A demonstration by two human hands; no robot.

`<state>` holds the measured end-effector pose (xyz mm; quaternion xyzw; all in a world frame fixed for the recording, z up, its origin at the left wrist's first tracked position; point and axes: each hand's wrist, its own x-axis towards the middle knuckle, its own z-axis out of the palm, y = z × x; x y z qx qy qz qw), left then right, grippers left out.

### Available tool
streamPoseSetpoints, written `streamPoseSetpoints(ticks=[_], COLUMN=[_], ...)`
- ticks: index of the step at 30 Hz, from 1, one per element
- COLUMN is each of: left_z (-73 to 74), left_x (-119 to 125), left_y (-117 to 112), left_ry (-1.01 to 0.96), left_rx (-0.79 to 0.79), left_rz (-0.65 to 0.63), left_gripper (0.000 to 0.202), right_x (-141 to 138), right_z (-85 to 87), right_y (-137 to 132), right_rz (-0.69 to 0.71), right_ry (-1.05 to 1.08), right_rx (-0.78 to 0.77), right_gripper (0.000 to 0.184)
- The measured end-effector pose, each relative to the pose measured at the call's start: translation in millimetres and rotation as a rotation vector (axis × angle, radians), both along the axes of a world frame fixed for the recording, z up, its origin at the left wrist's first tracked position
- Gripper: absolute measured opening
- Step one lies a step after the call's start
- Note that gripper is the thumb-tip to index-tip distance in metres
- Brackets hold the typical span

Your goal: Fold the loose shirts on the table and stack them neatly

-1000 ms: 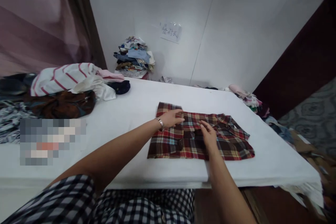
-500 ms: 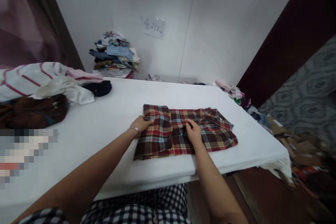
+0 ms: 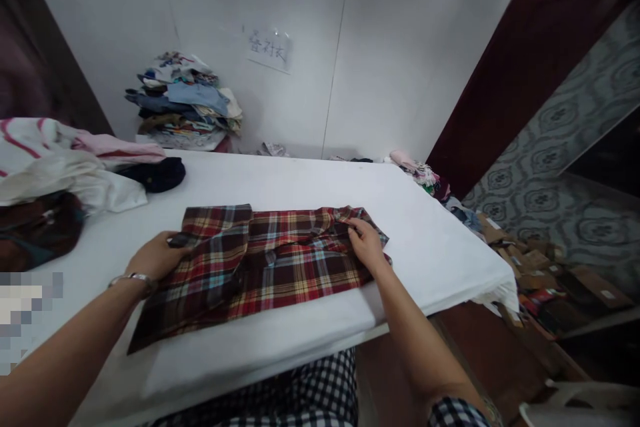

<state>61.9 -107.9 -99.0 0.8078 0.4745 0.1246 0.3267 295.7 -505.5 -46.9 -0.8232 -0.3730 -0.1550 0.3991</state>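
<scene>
A plaid shirt [image 3: 295, 260] in brown, red, yellow and pale blue lies across the white-covered table [image 3: 320, 183], its left part folded over in a wide flap. My left hand [image 3: 157, 255] is closed on the flap's left edge, fingers tucked around the cloth, and a bracelet circles that wrist. At the shirt's right end, near the collar, my right hand [image 3: 365, 241] pinches the fabric between thumb and fingers. Part of the collar is hidden behind that hand.
At the table's left lies a heap of garments, with a white cloth [image 3: 97, 180] and a dark cap-like item [image 3: 157, 175]. A tall clothes stack [image 3: 185, 103] stands against the wall. More clothes [image 3: 415, 170] sit past the far right corner; cardboard boxes [image 3: 530, 260] lie right of the table.
Both hands and the shirt have shifted left in view as the camera turned right. The left flap is now stretched further out to the left. My right hand has moved along the shirt toward the collar.
</scene>
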Motion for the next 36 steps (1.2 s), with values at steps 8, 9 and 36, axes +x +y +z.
streamPoseSetpoints(ticks=[8, 9, 36], left_z=[-51.5, -49.6, -15.5], left_x=[11.8, 10.7, -15.8], left_y=[21.2, 18.3, -18.6], left_ry=[0.028, 0.015, -0.389], left_rx=[0.052, 0.044, -0.375], left_rz=[-0.113, -0.113, -0.019], left_gripper=[0.054, 0.055, 0.072], right_x=[-49.8, -56.5, -164.3], right_z=[40.4, 30.6, -35.0], right_y=[93.0, 104.4, 145.4], right_rz=[0.152, 0.207, 0.36], right_ry=[-0.009, 0.013, 0.481], right_rx=[-0.085, -0.143, -0.379], right_gripper=[0.048, 0.051, 0.045])
